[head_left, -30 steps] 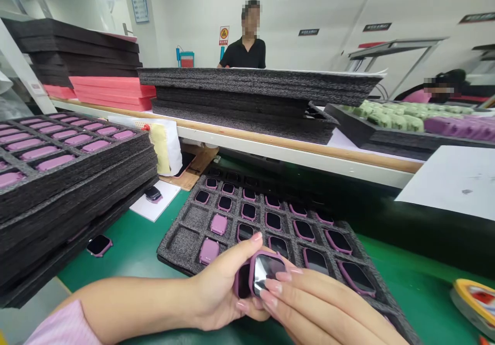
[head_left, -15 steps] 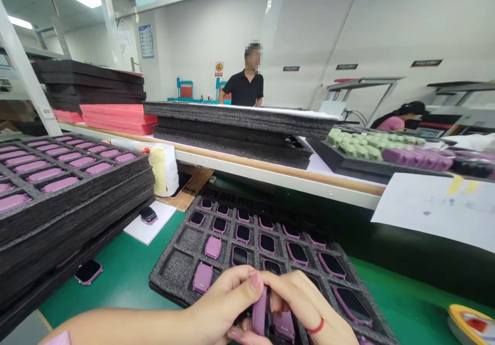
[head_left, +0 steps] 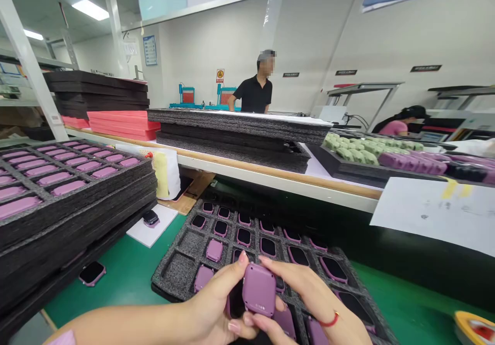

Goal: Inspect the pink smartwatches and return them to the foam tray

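Note:
I hold a purple watch case (head_left: pixel 259 289) back side up between both hands, low in the middle of the view. My left hand (head_left: pixel 211 309) grips its left edge with thumb and fingers; a second dark-faced case shows inside that hand. My right hand (head_left: pixel 309 304), with a red ring, pinches the case from the right. Both hands hover over the near edge of a dark foam tray (head_left: pixel 181 262) whose pockets hold purple watch cases, some face up, some face down.
A tall stack of foam trays with purple cases (head_left: pixel 69 200) stands on the left. Loose cases lie on the green mat (head_left: pixel 92 273) and on a white card (head_left: pixel 150 218). A shelf (head_left: pixel 270 172) carries more foam stacks. Two people are at the back.
The case in my hands has turned from edge-on to back side up. The camera has tilted up slightly and the person at the back has shifted right.

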### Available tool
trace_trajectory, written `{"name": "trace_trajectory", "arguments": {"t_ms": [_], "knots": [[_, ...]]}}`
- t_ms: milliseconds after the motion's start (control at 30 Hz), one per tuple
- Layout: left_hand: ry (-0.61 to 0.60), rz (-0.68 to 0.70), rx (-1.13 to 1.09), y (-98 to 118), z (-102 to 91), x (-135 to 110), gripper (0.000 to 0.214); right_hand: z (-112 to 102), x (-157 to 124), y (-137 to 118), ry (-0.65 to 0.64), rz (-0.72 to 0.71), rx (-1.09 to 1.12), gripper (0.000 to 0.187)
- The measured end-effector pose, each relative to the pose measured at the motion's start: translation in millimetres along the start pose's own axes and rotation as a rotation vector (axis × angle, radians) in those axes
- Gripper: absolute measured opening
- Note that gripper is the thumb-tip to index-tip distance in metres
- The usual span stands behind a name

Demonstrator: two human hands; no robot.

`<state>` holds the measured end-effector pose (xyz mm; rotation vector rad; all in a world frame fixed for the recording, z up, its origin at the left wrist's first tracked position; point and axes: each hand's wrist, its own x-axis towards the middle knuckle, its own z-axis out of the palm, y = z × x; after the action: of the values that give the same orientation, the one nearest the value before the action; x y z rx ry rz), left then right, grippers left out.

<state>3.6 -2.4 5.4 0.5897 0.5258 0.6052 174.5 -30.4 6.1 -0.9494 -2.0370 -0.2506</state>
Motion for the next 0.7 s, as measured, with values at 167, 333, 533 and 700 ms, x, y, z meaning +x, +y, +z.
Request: {"name": "trace_trajectory", "arguments": {"t_ms": [167,333,533,700], "knots": [[-0.006,0.026,-0.024,1.6,-0.5,-0.1,0.056,-2.4,0.1,-1.1,0.002,-0.022,0.02,0.047],[-0.021,0.021,-0.013,3.5,1.7,-2.6,0.051,-3.0,1.1,-0.6,0.03,0.016,0.042,0.043],[-0.032,0.023,0.054,-1.7,-1.0,1.7,0.065,9.3,15.4,0.8,0.099,0.209,0.0,0.038],[-0.131,0.051,0.356,-34.8,-18.2,2.2,0.06,28.7,31.2,16.6,0.067,0.225,0.032,0.035]]}}
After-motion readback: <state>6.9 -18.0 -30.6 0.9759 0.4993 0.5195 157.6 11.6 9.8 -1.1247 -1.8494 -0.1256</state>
